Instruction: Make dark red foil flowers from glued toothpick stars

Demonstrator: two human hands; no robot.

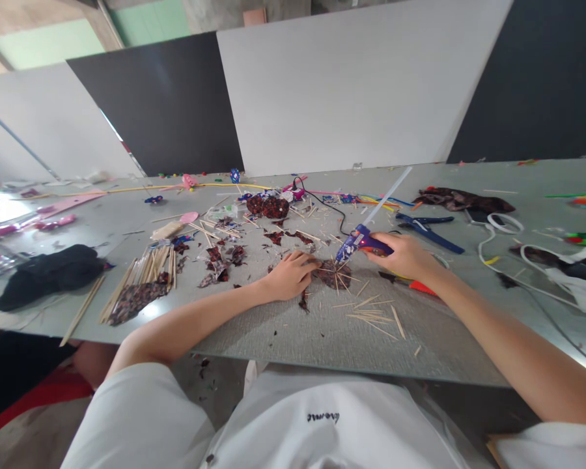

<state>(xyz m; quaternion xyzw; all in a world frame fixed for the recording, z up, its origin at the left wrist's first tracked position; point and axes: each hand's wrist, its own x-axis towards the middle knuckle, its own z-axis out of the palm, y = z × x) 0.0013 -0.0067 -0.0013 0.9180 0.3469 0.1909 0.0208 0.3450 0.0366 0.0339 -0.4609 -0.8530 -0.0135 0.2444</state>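
Observation:
My right hand (401, 255) is wrapped round a blue and purple glue gun (355, 244), with a long translucent glue stick (388, 195) rising from its back. The gun's nozzle points down at a dark patterned piece (333, 276) on which thin wooden sticks fan out. At the left edge of that piece lies my left hand (293, 273), palm down, its fingers close together and bent at the tips. Whether the fingertips pinch anything is too small to tell. Loose short sticks (371, 316) lie just in front, on the grey textured mat (283, 335).
A bundle of sticks (151, 267) and a dark cloth (53, 277) lie at the left. Dark scraps (219, 260) and a round patterned object (273, 207) are behind my left hand. Blue pliers (432, 231) and a white cable (483, 251) lie at the right.

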